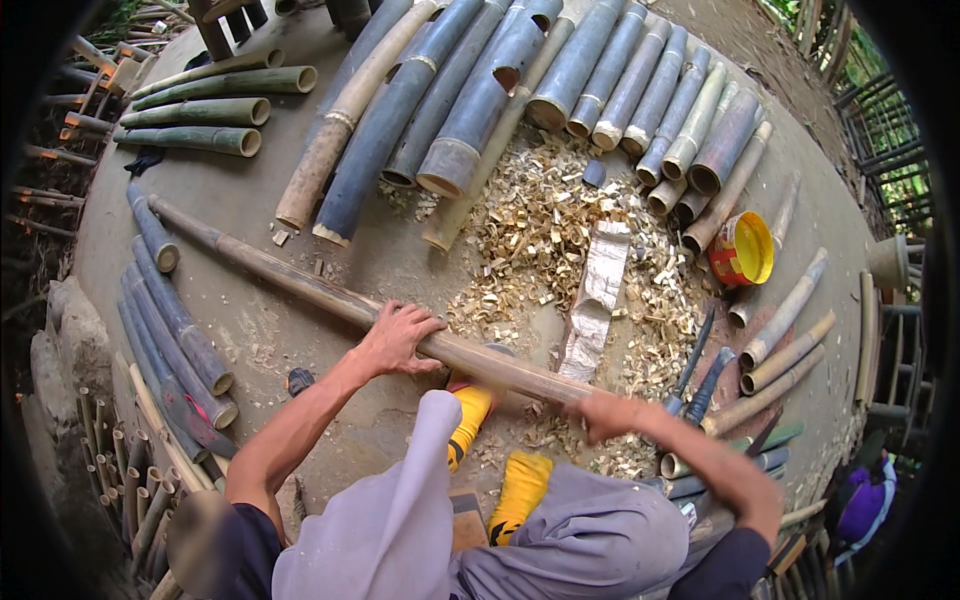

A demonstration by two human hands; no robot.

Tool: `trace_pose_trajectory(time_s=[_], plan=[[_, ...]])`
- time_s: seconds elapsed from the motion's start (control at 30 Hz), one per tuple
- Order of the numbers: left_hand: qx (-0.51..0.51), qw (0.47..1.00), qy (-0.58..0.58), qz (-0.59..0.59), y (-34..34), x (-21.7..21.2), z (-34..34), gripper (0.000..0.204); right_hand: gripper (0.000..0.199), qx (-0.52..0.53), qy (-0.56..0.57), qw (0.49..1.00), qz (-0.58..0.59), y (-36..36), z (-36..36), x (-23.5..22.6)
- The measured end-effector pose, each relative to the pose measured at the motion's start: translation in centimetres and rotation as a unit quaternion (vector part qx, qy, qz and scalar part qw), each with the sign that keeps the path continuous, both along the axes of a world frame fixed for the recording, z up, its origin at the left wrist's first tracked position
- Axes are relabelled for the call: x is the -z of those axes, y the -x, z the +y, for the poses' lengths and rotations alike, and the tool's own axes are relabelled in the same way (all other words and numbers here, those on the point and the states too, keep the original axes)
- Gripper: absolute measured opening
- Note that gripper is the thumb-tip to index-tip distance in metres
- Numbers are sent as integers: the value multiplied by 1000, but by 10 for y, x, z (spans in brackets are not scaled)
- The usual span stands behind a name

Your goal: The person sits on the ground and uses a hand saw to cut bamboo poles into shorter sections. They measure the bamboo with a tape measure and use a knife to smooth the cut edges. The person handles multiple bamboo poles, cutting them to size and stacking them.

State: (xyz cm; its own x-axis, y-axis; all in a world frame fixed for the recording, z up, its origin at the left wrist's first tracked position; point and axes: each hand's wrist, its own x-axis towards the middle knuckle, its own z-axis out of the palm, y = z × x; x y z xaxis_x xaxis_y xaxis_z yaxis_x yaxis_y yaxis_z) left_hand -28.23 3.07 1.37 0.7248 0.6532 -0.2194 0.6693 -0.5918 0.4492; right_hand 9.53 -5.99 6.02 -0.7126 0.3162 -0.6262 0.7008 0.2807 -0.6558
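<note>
A long brown bamboo pole (265, 262) slants from the far left across my lap area, its near right end passing above my right knee. My left hand (400, 338) is wrapped over its middle, fingers across the top and thumb on the near side. At the pole's right end my right hand (608, 415) is closed and smeared by motion; what it grips cannot be made out. Below the pole, between my hands, show my yellow-socked feet (520, 488). Beyond the right hand lies a notched, pale split piece of wood (598, 300) among wood chips (530, 230).
Dark bamboo tubes (590, 55) are lined up along the far side, some with cut openings. Green tubes (215, 112) lie far left, more tubes (180, 330) at left. A yellow-and-red bucket (742, 250) lies at right, near long-bladed tools (695, 350).
</note>
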Motion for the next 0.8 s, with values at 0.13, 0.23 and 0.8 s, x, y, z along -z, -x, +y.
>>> trace_pose_trajectory(time_s=[0.13, 0.23, 0.8], plan=[[-26, 998, 8, 52, 12, -4, -11, 65, 58, 337, -265, 897, 114, 41, 174, -121], [-19, 999, 8, 31, 4, -7, -5, 63, 84, 440, -300, 791, 301, 58, 213, -166], [-383, 904, -154, -109, -50, -33, 159, 84, 42, 416, -193, 866, 198, 100, 66, 2]])
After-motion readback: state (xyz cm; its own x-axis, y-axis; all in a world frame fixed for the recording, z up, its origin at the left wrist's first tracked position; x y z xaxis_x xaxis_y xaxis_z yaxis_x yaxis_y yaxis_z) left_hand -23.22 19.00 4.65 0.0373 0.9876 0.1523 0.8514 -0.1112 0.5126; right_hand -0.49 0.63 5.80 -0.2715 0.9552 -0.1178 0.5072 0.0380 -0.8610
